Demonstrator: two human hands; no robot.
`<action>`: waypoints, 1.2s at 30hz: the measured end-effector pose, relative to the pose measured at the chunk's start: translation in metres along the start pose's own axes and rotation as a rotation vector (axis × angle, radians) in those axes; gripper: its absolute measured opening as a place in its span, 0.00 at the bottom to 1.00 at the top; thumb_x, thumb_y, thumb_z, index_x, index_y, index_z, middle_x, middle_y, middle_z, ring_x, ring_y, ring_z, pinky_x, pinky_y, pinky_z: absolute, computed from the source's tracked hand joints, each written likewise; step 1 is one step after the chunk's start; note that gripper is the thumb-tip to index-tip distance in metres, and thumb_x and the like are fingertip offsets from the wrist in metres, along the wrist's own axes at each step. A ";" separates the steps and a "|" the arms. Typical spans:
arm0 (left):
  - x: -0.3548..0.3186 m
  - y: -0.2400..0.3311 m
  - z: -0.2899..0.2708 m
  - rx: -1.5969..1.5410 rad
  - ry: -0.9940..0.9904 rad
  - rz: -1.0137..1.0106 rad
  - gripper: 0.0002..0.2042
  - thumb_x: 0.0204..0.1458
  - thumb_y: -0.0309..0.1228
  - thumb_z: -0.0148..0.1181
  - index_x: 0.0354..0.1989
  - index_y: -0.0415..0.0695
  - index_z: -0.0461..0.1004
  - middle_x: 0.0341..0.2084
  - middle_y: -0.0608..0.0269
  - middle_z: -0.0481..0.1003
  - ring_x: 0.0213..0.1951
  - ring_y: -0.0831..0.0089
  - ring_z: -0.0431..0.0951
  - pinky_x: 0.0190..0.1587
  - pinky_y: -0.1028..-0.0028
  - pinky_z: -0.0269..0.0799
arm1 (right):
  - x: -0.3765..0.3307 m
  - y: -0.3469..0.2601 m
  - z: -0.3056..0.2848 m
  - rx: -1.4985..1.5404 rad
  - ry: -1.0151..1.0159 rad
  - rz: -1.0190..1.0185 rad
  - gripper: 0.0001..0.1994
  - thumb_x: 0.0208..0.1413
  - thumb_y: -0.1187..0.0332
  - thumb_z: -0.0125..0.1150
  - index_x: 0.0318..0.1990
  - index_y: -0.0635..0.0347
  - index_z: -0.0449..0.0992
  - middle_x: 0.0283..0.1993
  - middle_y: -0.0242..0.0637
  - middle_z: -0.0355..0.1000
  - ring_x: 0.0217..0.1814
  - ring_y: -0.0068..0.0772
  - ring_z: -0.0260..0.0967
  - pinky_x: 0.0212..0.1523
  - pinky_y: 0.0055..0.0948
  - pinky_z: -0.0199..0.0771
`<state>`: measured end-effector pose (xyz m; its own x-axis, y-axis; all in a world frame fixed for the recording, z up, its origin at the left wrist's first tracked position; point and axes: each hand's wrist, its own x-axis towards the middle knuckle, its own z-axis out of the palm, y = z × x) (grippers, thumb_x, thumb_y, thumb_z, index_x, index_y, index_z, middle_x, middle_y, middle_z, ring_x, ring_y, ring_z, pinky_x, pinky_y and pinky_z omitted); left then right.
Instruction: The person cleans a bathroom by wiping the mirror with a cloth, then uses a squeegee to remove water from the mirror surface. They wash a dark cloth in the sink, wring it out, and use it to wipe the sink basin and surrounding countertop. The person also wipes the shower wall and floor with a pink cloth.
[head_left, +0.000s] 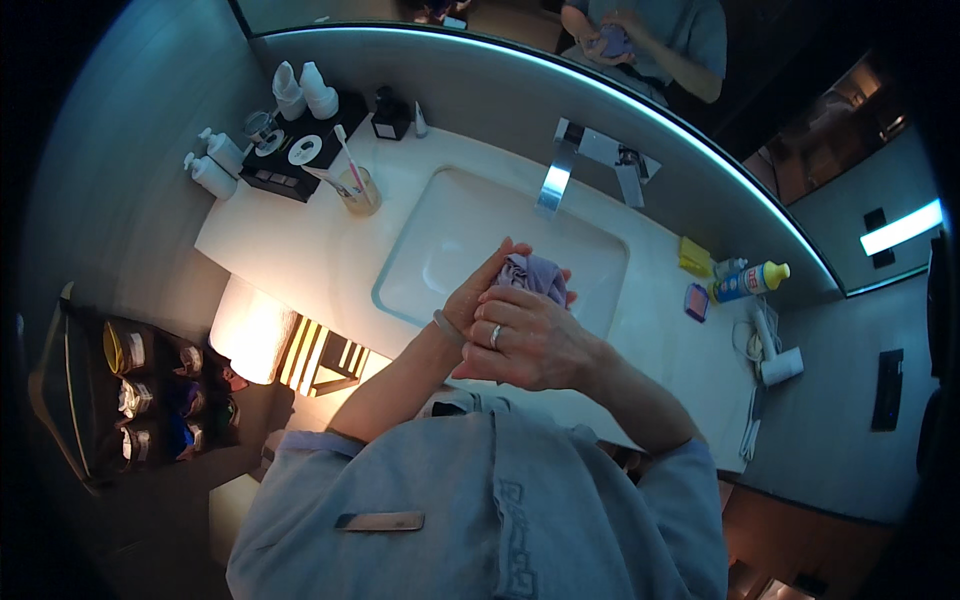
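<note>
A bunched-up lilac cloth [537,276] is held between my two hands over the near part of the white sink basin [418,225]. My left hand [473,292], with a pale band at its wrist, cups the cloth from the left and from below. Across its near side lies my right hand [530,345], fingers curled against the cloth and a ring on one of them. Most of the left fingers are hidden behind the cloth and the right hand. Beyond them, a wall-mounted metal faucet [557,175] reaches over the basin; I cannot make out any running water.
Left on the counter stand a cup with toothbrushes [361,192], a black tray [281,180] and white pump bottles [212,176]. To the right are a yellow-capped bottle [748,282], a small purple-edged item [697,301] and a white hair dryer [781,366]. A mirror [500,25] spans the back.
</note>
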<state>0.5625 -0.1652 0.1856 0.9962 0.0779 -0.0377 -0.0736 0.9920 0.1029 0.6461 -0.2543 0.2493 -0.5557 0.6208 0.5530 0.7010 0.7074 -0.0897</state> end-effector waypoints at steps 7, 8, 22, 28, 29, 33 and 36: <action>0.017 0.010 0.020 -0.200 -0.333 0.333 0.27 0.53 0.43 0.58 0.61 0.51 0.63 0.55 0.54 0.64 0.58 0.60 0.65 0.64 0.62 0.60 | 0.014 0.011 0.011 0.456 1.007 0.427 0.10 0.60 0.70 0.54 0.48 0.60 0.70 0.28 0.31 0.70 0.40 0.32 0.72 0.54 0.36 0.70; 0.018 0.010 0.027 -0.062 -0.261 0.440 0.26 0.53 0.42 0.59 0.60 0.50 0.64 0.56 0.54 0.64 0.58 0.59 0.64 0.64 0.61 0.60 | 0.016 0.014 0.014 0.586 1.206 0.517 0.13 0.62 0.70 0.51 0.53 0.60 0.69 0.26 0.30 0.69 0.40 0.31 0.72 0.52 0.36 0.71; 0.036 0.011 0.062 1.754 -0.106 1.301 0.13 0.41 0.30 0.71 0.36 0.46 0.77 0.46 0.54 0.73 0.49 0.60 0.74 0.50 0.65 0.73 | -0.010 0.044 -0.011 1.461 1.122 1.133 0.17 0.64 0.60 0.49 0.55 0.60 0.65 0.44 0.35 0.68 0.44 0.24 0.70 0.45 0.24 0.75; 0.046 -0.005 0.044 1.955 -0.137 1.354 0.11 0.37 0.29 0.71 0.31 0.50 0.78 0.41 0.56 0.75 0.47 0.59 0.75 0.47 0.63 0.76 | -0.033 0.063 -0.004 1.777 0.836 1.264 0.21 0.60 0.58 0.55 0.54 0.61 0.64 0.35 0.32 0.68 0.35 0.18 0.69 0.32 0.15 0.74; 0.040 -0.003 0.042 2.015 -0.190 1.343 0.11 0.35 0.30 0.70 0.29 0.52 0.77 0.39 0.59 0.75 0.45 0.59 0.75 0.45 0.63 0.77 | -0.043 0.070 -0.004 1.877 0.748 1.256 0.21 0.60 0.59 0.55 0.54 0.61 0.64 0.33 0.31 0.68 0.33 0.18 0.69 0.30 0.15 0.73; 0.045 -0.007 0.031 2.070 -0.189 1.283 0.13 0.33 0.40 0.71 0.26 0.54 0.75 0.35 0.69 0.75 0.46 0.62 0.74 0.42 0.62 0.78 | -0.054 0.091 0.002 1.866 0.522 1.466 0.16 0.59 0.59 0.55 0.49 0.59 0.69 0.27 0.28 0.67 0.27 0.17 0.67 0.26 0.13 0.71; 0.053 -0.014 0.016 2.140 -0.200 1.264 0.12 0.35 0.41 0.71 0.25 0.55 0.73 0.34 0.70 0.75 0.46 0.62 0.74 0.41 0.61 0.78 | -0.057 0.097 0.008 1.701 0.407 1.650 0.11 0.59 0.63 0.52 0.43 0.58 0.74 0.26 0.27 0.66 0.23 0.16 0.64 0.21 0.13 0.66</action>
<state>0.6172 -0.1763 0.1981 0.5487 0.1389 0.8244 -0.3505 -0.8570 0.3777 0.7425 -0.2183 0.2028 0.0703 0.8018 -0.5934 -0.6465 -0.4164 -0.6392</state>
